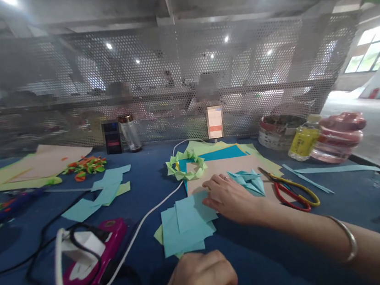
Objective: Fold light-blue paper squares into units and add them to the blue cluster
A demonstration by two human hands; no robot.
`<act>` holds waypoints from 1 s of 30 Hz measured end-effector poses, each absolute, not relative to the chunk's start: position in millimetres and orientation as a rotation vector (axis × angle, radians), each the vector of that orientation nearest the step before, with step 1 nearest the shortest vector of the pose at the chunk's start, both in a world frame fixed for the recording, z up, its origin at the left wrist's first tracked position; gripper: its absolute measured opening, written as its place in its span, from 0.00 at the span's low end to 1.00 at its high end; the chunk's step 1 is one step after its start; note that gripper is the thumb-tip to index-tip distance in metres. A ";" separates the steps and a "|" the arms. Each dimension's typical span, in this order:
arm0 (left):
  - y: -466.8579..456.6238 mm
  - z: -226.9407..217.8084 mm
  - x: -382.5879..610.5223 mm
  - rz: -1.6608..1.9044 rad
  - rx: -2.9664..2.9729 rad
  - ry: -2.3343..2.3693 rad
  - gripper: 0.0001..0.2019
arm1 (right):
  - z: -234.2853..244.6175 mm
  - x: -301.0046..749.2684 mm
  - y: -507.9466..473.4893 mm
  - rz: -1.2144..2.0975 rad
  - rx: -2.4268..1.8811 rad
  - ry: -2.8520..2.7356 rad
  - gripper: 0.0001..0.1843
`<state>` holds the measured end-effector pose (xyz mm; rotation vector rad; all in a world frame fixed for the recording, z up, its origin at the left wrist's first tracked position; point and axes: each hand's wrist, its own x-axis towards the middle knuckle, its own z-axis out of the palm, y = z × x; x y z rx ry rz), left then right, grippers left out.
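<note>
My left hand (203, 279) rests at the bottom middle with its fingers curled in; the inside of the hand is hidden. Farther forward, my right hand (229, 197) reaches left over a stack of light blue paper squares (186, 228). Its fingers are stretched out, with the thumb apart, by the stack's upper right corner. Folded light blue paper pieces (248, 181) lie just right of that hand, on a beige sheet (197, 171). Behind the stack is a pale green folded paper ring (186, 165). Scissors (293, 190) with red and yellow handles lie to the right.
A magenta power strip (96, 255) with a white cable stands at left, near light blue paper pieces (107, 189) and orange-green scraps (84, 167). At the back are a clear bottle (130, 133) and a phone (214, 122). A yellow-labelled bottle (304, 140) and pink bottle (337, 138) stand right.
</note>
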<state>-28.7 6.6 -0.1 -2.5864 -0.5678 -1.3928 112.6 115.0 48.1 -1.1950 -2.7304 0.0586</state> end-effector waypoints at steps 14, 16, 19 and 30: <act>1.9 7.6 -32.8 -1.480 -2.563 -0.687 0.11 | 48.9 147.4 122.4 0.589 -1.311 -2.476 0.15; -1.1 12.8 -34.5 -1.566 -2.512 -0.836 0.08 | 52.2 165.0 112.8 0.644 -1.289 -2.430 0.13; -4.8 20.7 -37.1 -1.686 -2.451 -1.397 0.11 | 54.9 186.5 96.5 0.704 -1.231 -2.371 0.08; 18.5 16.5 -28.9 -2.060 -3.048 -2.508 0.18 | 36.4 205.5 58.8 0.784 -1.032 -2.230 0.09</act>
